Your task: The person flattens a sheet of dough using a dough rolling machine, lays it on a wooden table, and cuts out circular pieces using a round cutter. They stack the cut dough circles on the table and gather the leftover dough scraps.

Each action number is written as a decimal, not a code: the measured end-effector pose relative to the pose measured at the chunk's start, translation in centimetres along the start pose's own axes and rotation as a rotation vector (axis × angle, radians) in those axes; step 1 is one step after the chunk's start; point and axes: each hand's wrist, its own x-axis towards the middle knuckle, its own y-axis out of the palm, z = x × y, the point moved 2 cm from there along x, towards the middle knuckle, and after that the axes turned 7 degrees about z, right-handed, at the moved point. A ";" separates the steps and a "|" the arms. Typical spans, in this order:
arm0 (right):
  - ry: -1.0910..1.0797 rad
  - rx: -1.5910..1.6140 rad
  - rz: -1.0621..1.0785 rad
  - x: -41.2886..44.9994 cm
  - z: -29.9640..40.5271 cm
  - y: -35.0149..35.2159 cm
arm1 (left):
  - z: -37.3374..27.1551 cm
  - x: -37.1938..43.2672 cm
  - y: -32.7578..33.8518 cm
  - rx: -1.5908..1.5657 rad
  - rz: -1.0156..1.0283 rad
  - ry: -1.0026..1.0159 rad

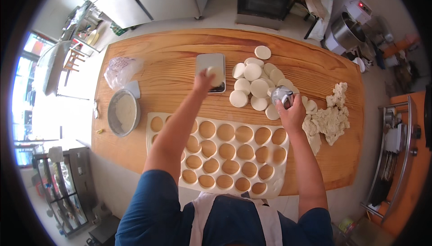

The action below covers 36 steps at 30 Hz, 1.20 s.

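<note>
My left hand (203,83) holds a round of dough (215,76) over a digital kitchen scale (210,60); both are slightly blurred. In my right hand (293,112) is a round metal cutter (282,96) with a handle, held at the edge of a heap of dough rounds (259,88). Nearer my body lies a rolled sheet of dough (218,154) with rows of round holes, wood showing through them. My left forearm hides part of its left side. Right of my right hand sits a lumpy mass of dough scraps (330,121).
On the wooden table (168,47), a metal bowl of flour (124,112) stands at the left, beside a white scraper (133,89) and a crumpled plastic bag (121,72). Beyond the table's far right corner is a dough mixer (347,31). A metal rack (393,155) stands at the right.
</note>
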 end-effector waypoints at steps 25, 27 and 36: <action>0.334 0.075 0.180 -14.5 -3.5 -1.3 | 4.5 -11.6 10.8 0.358 0.008 0.322; 0.388 0.071 0.239 -15.7 -3.5 -1.5 | 3.6 -10.8 11.3 0.416 -0.005 0.427; 0.393 0.072 0.216 -18.9 -5.2 -4.2 | 6.3 -16.2 17.5 0.953 0.407 0.770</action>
